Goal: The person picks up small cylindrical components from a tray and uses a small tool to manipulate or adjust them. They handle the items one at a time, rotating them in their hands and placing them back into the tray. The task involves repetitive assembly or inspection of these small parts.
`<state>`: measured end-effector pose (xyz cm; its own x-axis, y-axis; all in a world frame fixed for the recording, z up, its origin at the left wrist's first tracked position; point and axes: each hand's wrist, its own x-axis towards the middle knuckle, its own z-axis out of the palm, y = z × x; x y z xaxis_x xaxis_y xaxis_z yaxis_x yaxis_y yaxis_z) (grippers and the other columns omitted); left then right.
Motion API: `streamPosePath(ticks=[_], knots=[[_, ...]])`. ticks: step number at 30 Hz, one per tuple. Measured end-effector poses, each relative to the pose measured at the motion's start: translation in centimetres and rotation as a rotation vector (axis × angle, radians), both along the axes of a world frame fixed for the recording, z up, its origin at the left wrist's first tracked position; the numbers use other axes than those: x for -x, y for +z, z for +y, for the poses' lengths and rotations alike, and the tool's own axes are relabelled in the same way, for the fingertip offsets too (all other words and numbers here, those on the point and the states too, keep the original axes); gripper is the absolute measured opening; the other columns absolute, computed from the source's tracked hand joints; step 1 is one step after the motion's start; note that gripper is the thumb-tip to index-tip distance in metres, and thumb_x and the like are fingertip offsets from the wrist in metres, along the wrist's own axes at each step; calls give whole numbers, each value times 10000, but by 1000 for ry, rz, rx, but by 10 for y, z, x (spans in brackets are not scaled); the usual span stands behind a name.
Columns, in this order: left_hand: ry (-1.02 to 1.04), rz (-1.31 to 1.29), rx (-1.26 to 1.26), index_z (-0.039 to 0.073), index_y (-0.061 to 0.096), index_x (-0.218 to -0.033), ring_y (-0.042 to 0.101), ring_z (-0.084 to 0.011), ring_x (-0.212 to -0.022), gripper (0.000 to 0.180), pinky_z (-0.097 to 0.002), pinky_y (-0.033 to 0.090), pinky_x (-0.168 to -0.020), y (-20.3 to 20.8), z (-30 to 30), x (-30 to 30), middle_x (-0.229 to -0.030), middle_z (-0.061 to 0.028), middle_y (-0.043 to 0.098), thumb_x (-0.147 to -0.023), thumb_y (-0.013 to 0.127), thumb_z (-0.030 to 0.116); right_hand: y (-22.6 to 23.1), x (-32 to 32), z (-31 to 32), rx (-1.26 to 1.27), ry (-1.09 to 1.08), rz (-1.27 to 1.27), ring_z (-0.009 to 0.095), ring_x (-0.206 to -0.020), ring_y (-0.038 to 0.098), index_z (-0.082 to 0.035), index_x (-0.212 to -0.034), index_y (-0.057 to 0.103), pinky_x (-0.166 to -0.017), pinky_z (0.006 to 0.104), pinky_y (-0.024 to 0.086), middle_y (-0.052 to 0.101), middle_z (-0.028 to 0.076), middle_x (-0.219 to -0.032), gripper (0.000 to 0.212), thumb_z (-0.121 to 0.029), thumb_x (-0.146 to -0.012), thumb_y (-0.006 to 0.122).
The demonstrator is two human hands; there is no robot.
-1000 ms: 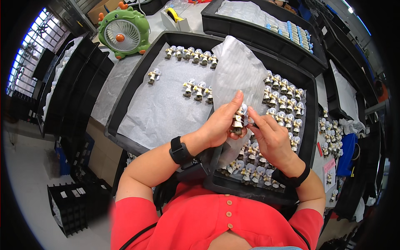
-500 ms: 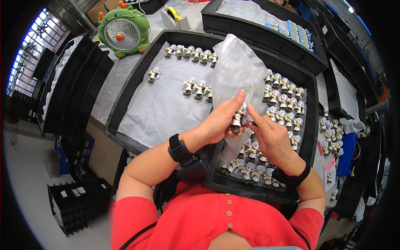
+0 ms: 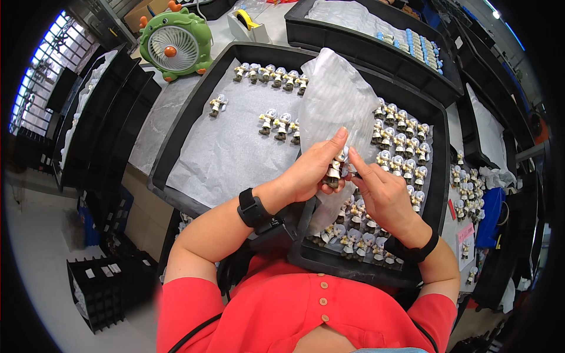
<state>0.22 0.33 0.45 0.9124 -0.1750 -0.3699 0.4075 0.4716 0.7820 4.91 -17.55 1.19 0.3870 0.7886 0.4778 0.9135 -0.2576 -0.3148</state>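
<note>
A small doll figurine (image 3: 335, 169) with pale hair, white clothing and dark boots is held upright in my left hand (image 3: 306, 173), thumb along its side. My right hand (image 3: 382, 197) is closed at the figurine's right side, index finger near its head. Whatever sits between those right fingertips is too small and hidden to make out. Behind both hands a sheet of thin white paper (image 3: 338, 94) stands up. To the left lies a black tray (image 3: 187, 115) lined with paper, with several matching figurines (image 3: 282, 125). Rows of such figurines (image 3: 401, 141) fill the right-hand tray (image 3: 440, 176).
A green animal-shaped fan (image 3: 172, 47) and a yellow tape dispenser (image 3: 247, 26) stand at the back. Another black tray (image 3: 376, 47) holds blue-and-white pieces. More figurines (image 3: 468, 188) and a pink card (image 3: 465, 241) lie at right. Stacked black trays (image 3: 112, 112) flank the left.
The figurine has turned or tilted very slightly in my fingers. Both hands stay in nearly the same place, and the trays have not moved.
</note>
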Motion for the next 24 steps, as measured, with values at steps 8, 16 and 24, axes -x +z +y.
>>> streamPosePath(ticks=[8, 16, 24], knots=[[-6, -1, 7, 46, 548, -820, 524, -131, -463, 598, -199, 291, -336, 1, 0, 0, -654, -70, 561, -913, 377, 612, -1, 0, 0, 5, -9, 0, 211, -566, 567, -46, -1313, 478, -493, 326, 455, 531, 64, -700, 566, -63, -781, 668], [-21, 3, 35, 51, 548, -823, 517, -131, -459, 591, -201, 283, -336, -1, 0, -1, -655, -64, 557, -914, 377, 609, -3, 0, 1, -17, -4, -14, 212, -562, 568, -46, -1311, 481, -493, 328, 454, 543, 66, -695, 572, -69, -774, 677], [-18, 9, 25, 51, 546, -822, 517, -132, -460, 589, -202, 285, -338, 0, -1, 0, -648, -62, 550, -913, 380, 609, -2, 0, 1, -65, 11, 19, 220, -591, 592, -45, -1293, 500, -514, 324, 471, 586, 77, -729, 561, -43, -762, 680]])
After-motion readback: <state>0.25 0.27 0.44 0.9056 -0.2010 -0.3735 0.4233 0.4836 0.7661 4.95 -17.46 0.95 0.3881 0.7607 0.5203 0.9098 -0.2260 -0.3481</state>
